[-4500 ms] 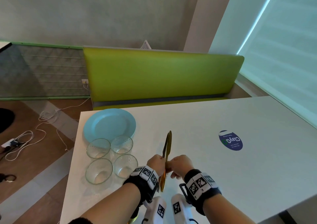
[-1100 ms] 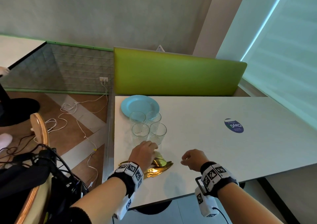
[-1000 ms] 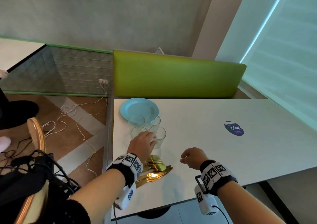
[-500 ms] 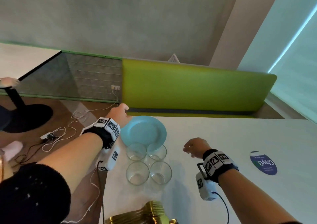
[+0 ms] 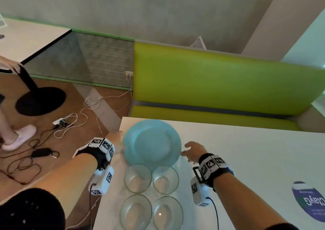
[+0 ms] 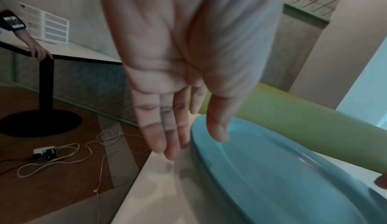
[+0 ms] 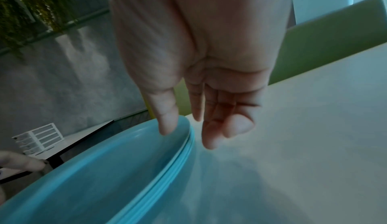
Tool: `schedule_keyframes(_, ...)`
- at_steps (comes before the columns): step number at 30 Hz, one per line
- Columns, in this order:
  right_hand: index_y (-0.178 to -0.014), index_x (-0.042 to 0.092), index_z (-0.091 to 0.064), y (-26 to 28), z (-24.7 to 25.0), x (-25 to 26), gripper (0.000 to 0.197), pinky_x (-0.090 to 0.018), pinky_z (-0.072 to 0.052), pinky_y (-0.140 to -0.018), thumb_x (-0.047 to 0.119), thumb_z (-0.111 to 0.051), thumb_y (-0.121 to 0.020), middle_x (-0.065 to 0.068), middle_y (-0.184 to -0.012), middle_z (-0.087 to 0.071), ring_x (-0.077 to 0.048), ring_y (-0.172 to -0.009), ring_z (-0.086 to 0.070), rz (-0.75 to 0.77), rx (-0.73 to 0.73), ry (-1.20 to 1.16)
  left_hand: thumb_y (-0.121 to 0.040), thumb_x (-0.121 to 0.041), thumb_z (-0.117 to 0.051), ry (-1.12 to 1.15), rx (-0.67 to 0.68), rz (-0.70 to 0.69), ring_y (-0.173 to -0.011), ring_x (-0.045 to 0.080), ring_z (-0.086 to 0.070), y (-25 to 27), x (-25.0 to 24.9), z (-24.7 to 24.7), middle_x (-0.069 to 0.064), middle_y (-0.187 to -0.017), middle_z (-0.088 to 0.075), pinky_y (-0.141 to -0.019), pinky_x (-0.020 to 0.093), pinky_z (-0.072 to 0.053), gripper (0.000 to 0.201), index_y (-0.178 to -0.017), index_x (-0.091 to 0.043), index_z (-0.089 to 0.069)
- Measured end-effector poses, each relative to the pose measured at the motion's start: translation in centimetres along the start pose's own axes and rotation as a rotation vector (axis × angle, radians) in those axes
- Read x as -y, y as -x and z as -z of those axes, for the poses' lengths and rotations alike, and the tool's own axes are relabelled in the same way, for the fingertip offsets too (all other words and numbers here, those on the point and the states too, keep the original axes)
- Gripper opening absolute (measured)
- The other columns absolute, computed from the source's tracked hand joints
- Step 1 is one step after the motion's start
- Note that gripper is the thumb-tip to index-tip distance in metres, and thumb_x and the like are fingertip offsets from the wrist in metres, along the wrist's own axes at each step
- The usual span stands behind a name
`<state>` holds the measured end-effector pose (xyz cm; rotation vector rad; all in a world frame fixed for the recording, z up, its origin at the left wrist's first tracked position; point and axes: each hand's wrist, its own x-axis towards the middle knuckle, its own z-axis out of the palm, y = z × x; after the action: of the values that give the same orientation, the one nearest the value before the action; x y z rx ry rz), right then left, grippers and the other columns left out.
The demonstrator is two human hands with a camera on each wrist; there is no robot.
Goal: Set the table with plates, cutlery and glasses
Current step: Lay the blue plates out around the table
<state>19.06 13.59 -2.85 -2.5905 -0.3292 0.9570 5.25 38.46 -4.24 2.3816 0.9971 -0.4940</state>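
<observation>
A stack of blue plates (image 5: pixel 152 144) is seen at the far left corner of the white surface (image 5: pixel 246 159); layered rims are shown in the right wrist view, and nothing is held in the top plate. Four empty glasses (image 5: pixel 151 194) are grouped in a square just nearer than the plates, by the left edge. The left hand (image 5: pixel 117 139) is spread open at the stack's left rim, thumb over the rim and fingers (image 6: pixel 165 138) beside it. The right hand (image 5: pixel 192 151) is likewise open at the right rim, thumb above the edge; firm contact cannot be confirmed for either hand.
</observation>
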Motion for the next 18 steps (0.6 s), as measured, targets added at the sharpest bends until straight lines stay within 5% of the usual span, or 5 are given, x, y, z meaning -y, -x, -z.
schedule_keyframes(4,-0.141,0.012,-0.033,-2.2,-1.5,0.2,0.061,-0.035,-0.054,-0.079,0.026,-0.062,-0.089,-0.014,-0.122,-0.058,-0.027,-0.096,-0.065,-0.043,0.055,-0.087,-0.085,-0.028,-0.065,-0.012,0.114,-0.015,-0.11,0.024,-0.059,-0.8,-0.7,-0.5,0.008,-0.129,-0.059,-0.079,0.023,-0.047,0.055,-0.134,-0.012,-0.046)
schedule_keyframes(7,-0.135,0.011,-0.038,-3.2,-2.1,0.4,0.055,-0.031,-0.054,-0.064,0.025,-0.062,-0.088,-0.014,-0.121,-0.06,-0.019,-0.074,-0.063,-0.046,0.091,-0.133,-0.077,-0.028,-0.072,0.079,0.138,0.02,-0.117,0.023,-0.057,-2.4,0.4,-1.5,0.005,-0.131,-0.058,-0.097,0.032,-0.048,0.072,-0.139,-0.015,-0.038)
schedule_keyframes(10,-0.131,0.011,-0.042,-4.0,-2.5,0.1,0.051,-0.023,-0.046,-0.052,0.024,-0.064,-0.086,-0.014,-0.119,-0.061,-0.02,-0.077,-0.059,-0.031,0.085,-0.14,-0.075,-0.016,-0.075,0.194,0.179,0.046,-0.117,0.026,-0.057,-3.6,0.9,-2.2,0.008,-0.129,-0.057,-0.097,0.039,-0.05,0.076,-0.141,-0.012,-0.035)
schedule_keyframes(15,-0.132,0.011,-0.044,-4.3,-2.7,-0.2,0.055,-0.031,-0.045,-0.089,0.026,-0.067,-0.084,-0.012,-0.125,-0.059,-0.027,-0.111,-0.057,0.006,0.001,-0.153,-0.077,0.004,-0.07,0.39,0.165,0.047,-0.116,0.031,-0.056,-3.6,0.3,-1.3,0.012,-0.127,-0.056,-0.091,0.044,-0.054,0.071,-0.14,-0.01,-0.039)
schedule_keyframes(18,-0.134,0.012,-0.042,-3.9,-1.9,0.1,0.055,-0.028,-0.041,-0.089,0.025,-0.066,-0.085,-0.013,-0.122,-0.061,-0.028,-0.115,-0.056,0.031,-0.047,-0.212,-0.079,0.009,-0.066,0.488,0.127,0.002,-0.114,0.034,-0.056,-3.1,-0.8,0.8,0.014,-0.13,-0.053,-0.087,0.043,-0.055,0.073,-0.143,-0.012,-0.036)
